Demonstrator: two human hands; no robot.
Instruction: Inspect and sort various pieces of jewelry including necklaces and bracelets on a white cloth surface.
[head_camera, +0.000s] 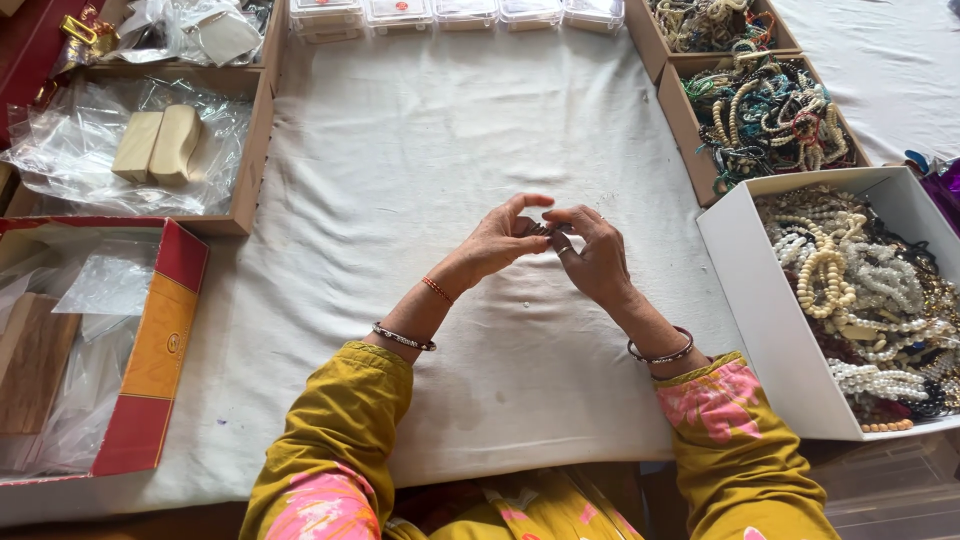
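Observation:
My left hand (503, 241) and my right hand (596, 255) meet above the middle of a white cloth (400, 180). Their fingertips pinch one small dark piece (541, 229) between them, too small to make out. Both wrists carry bangles, and a red thread circles the left wrist. My sleeves are mustard yellow with pink flowers.
A white box (770, 320) full of bead necklaces stands at the right, with two cardboard trays (690, 130) of bracelets behind it. At the left are a red and orange box (160, 340), a tray (250, 150) with plastic bags and two beige blocks. Clear cases (460, 14) line the far edge.

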